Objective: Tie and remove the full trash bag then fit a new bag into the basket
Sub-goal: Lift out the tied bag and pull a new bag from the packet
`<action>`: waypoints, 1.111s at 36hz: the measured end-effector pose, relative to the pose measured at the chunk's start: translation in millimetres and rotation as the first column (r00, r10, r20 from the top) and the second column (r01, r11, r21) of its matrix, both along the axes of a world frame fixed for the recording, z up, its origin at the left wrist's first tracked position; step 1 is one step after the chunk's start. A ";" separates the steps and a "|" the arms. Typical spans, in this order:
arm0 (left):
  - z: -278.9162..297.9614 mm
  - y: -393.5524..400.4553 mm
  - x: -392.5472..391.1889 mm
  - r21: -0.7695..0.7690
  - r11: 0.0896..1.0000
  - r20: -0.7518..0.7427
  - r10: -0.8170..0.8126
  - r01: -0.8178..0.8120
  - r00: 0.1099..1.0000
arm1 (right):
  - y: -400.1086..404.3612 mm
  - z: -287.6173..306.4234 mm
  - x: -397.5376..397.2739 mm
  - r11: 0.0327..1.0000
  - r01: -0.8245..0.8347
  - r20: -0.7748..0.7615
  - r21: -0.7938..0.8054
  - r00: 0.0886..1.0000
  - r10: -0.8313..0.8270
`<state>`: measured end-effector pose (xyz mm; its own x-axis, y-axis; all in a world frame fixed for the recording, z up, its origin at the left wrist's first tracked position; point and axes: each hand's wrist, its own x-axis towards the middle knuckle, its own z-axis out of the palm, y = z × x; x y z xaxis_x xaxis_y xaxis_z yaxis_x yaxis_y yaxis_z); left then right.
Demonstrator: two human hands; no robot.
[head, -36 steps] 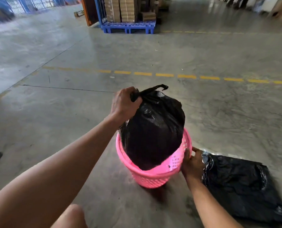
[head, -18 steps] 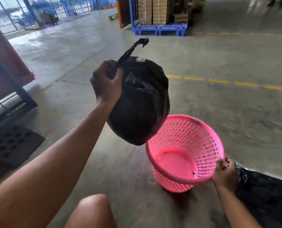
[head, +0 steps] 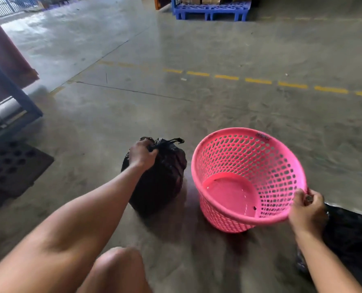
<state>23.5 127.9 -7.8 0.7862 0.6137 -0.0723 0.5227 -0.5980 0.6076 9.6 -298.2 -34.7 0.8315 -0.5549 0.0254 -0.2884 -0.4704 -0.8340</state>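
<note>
While L hand grips knot: full trash bag (head: 161,180) now down on concrete floor (head: 218,106), just left of basket, not touching it as far as I can tell.
Just changed: a sec ago bag sat in basket, half a sec ago it hung in the air; now it's on the floor. Camera also swung left/down.
Meaning: tie + remove look done; fitting the new bag is what's left.
Left hand (head: 142,155): closed tight round the tied neck at bag top, knot tails poking out to the right.
Right hand (head: 307,210): fingers pinched shut on near rim of basket (head: 249,222), same spot as before.
Basket: pink, perforated, empty, tipped toward camera so inside bottom shows; base on floor.
New bag (head: 349,233): black sheet on floor behind R hand, partly hidden, untouched.
Other: blue pallet (head: 211,11) far back w/ boxes, yellow dashed line (head: 258,81) across floor.
Writing/labels: none readable; small dark patch on far rim of basket, too blurry to tell.
</note>
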 end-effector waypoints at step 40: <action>-99.5 -512.4 -44.8 -0.283 0.594 -0.231 -0.805 0.753 0.547 | -386.3 -106.9 -96.4 0.956 0.274 -0.599 0.102 0.784 -0.161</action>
<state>-21.4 -384.5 -107.3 0.8660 -0.2668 -0.4228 0.0572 -0.7872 0.6140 -86.8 -684.4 -141.6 0.5140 -0.6706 -0.5349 -0.8195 -0.1996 -0.5372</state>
